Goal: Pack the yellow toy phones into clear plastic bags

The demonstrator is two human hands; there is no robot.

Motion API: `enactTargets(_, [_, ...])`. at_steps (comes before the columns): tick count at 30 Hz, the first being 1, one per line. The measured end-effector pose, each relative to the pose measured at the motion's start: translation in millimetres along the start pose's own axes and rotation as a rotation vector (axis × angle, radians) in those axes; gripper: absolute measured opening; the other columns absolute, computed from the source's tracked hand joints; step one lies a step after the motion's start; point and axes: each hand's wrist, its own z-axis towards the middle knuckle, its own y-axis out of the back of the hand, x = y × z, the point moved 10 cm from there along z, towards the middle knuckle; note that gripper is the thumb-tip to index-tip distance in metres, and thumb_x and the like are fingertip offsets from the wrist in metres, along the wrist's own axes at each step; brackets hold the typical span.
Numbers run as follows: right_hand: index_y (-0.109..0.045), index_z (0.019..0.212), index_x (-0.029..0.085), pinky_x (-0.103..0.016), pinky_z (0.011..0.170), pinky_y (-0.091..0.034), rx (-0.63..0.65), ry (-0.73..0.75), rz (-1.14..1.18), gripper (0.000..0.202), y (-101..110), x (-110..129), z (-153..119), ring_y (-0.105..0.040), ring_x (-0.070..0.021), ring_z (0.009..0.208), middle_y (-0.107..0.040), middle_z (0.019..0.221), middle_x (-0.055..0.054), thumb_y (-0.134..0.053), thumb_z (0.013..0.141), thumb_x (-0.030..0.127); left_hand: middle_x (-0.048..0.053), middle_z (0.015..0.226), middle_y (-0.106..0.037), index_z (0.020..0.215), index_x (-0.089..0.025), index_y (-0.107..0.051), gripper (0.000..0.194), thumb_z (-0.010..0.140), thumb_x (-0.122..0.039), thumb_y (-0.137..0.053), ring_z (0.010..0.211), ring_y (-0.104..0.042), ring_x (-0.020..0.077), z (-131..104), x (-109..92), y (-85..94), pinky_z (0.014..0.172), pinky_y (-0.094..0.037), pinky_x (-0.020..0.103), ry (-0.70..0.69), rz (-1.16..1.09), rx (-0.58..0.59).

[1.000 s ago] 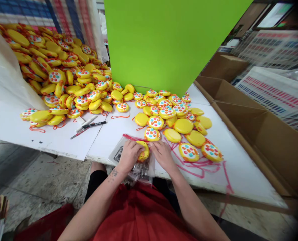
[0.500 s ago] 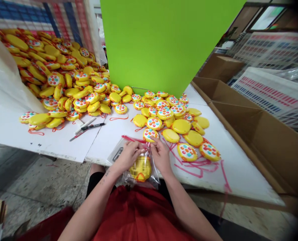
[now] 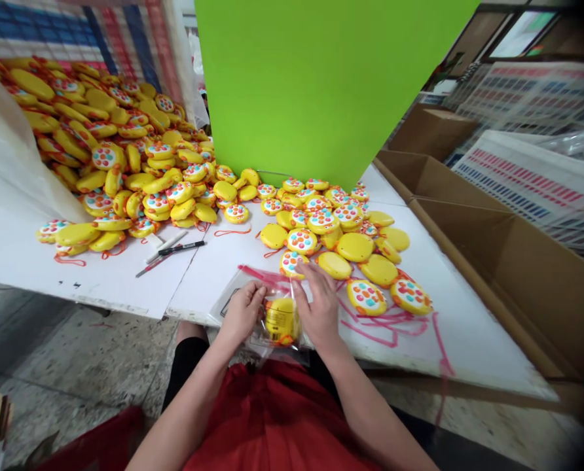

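Note:
A clear plastic bag (image 3: 260, 335) with a yellow toy (image 3: 281, 319) inside lies at the table's front edge. My left hand (image 3: 243, 313) pinches the bag's left side. Over its right side is my right hand (image 3: 320, 306), fingers extended and slightly apart, touching the bag beside the toy. More bags with pink-red zip strips (image 3: 262, 271) lie flat beneath. Just beyond my right fingertips sits a yellow toy with coloured dots (image 3: 292, 263), and a cluster of similar toys (image 3: 355, 247) spreads behind it.
A large heap of yellow toys (image 3: 139, 181) spills from a sack at the left. Pens (image 3: 181, 247) lie before it. A green panel (image 3: 321, 85) stands at the back. Open cardboard boxes (image 3: 508, 281) line the right side; loose pink strips (image 3: 385, 326) lie on the table (image 3: 478, 353).
My hands have moved apart from the bag's mouth. My left hand shifted left and down, and my right fingers opened. The bagged toy has turned and moved slightly up and right.

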Motion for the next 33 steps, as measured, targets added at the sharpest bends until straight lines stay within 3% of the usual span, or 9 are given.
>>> enactTargets(5, [-0.044,0.139,0.024,-0.044,0.1,-0.04,0.077,0.24,-0.175,0.051,-13,44,7,-0.052,-0.0242,0.112,-0.07,0.1,-0.006,-0.052,0.089,0.017,0.008,0.107,-0.069,0.118,-0.019,-0.058,0.033,0.091,-0.028,-0.042,0.094,-0.063,0.0198,-10,-41,-8.9,0.087,-0.046,0.031,-0.185,0.159,0.04])
enactTargets(10, [-0.052,0.13,0.022,-0.042,0.097,-0.035,0.023,0.321,-0.257,0.044,-17,57,9,-0.054,-0.0213,0.098,-0.068,0.082,-0.002,-0.053,0.087,0.011,0.011,0.117,-0.066,0.127,-0.018,-0.054,0.039,0.092,-0.022,-0.037,0.1,-0.064,0.0207,-17,-52,-16.6,0.09,-0.047,0.032,-0.269,0.35,0.099])
enactTargets(13, [-0.06,0.113,0.021,-0.044,0.093,-0.035,-0.045,0.2,-0.297,0.03,-7,32,11,-0.053,-0.0224,0.092,-0.067,0.081,-0.003,-0.054,0.085,0.013,0.007,0.114,-0.069,0.124,-0.021,-0.057,0.039,0.091,-0.02,-0.037,0.098,-0.065,0.0195,-15,-44,-17.9,0.089,-0.047,0.031,-0.251,0.363,0.116])
enactTargets(16, [-0.063,0.097,0.019,-0.042,0.086,-0.038,-0.112,0.037,-0.362,0.017,23,-18,2,-0.052,-0.0242,0.09,-0.065,0.082,-0.006,-0.053,0.082,0.016,0.006,0.103,-0.071,0.117,-0.021,-0.061,0.035,0.092,-0.028,-0.038,0.082,-0.067,0.0178,-5,-16,-8.1,0.075,-0.051,0.029,-0.103,0.24,0.07])
enactTargets(19, [-0.062,0.082,0.019,-0.039,0.082,-0.04,-0.123,-0.03,-0.466,0.012,65,-72,-27,-0.054,-0.0228,0.081,-0.064,0.077,-0.006,-0.05,0.082,0.018,0.007,0.093,-0.071,0.111,-0.017,-0.06,0.032,0.091,-0.032,-0.04,0.075,-0.066,0.0178,5,18,4.0,0.066,-0.052,0.028,0.043,0.083,0.02])
enactTargets(23, [-0.063,0.079,0.019,-0.041,0.085,-0.039,-0.102,-0.147,-0.627,0.015,117,-126,-82,-0.056,-0.0238,0.084,-0.064,0.077,-0.006,-0.049,0.082,0.023,0.007,0.093,-0.07,0.106,-0.016,-0.058,0.03,0.088,-0.036,-0.045,0.084,-0.065,0.019,14,35,7.4,0.073,-0.051,0.03,0.059,-0.024,0.056])
enactTargets(26, [-0.067,0.088,0.02,-0.045,0.091,-0.037,-0.012,-0.176,-0.647,0.022,128,-133,-105,-0.055,-0.0261,0.1,-0.065,0.097,-0.008,-0.046,0.082,0.02,0.008,0.093,-0.07,0.109,-0.016,-0.057,0.036,0.086,-0.042,-0.048,0.079,-0.065,0.0186,15,39,3.8,0.067,-0.05,0.029,0.12,-0.093,0.102])
enactTargets(30, [-0.068,0.096,0.021,-0.051,0.1,-0.033,-0.223,-0.203,-0.636,0.031,142,-111,-93,-0.046,-0.0289,0.121,-0.056,0.123,-0.011,-0.043,0.08,0.012,0.005,0.085,-0.068,0.102,-0.015,-0.06,0.038,0.08,-0.047,-0.056,0.069,-0.062,0.0151,14,37,-0.2,0.061,-0.048,0.026,0.191,-0.125,0.125])
enactTargets(33, [-0.067,0.096,0.02,-0.049,0.099,-0.035,-0.247,-0.171,-0.564,0.027,117,-95,-66,-0.05,-0.0276,0.115,-0.06,0.115,-0.011,-0.045,0.082,0.015,0.002,0.077,-0.065,0.086,-0.015,-0.059,0.032,0.077,-0.046,-0.06,0.062,-0.058,0.0118,13,33,-1.9,0.058,-0.046,0.023,0.205,-0.159,0.14])
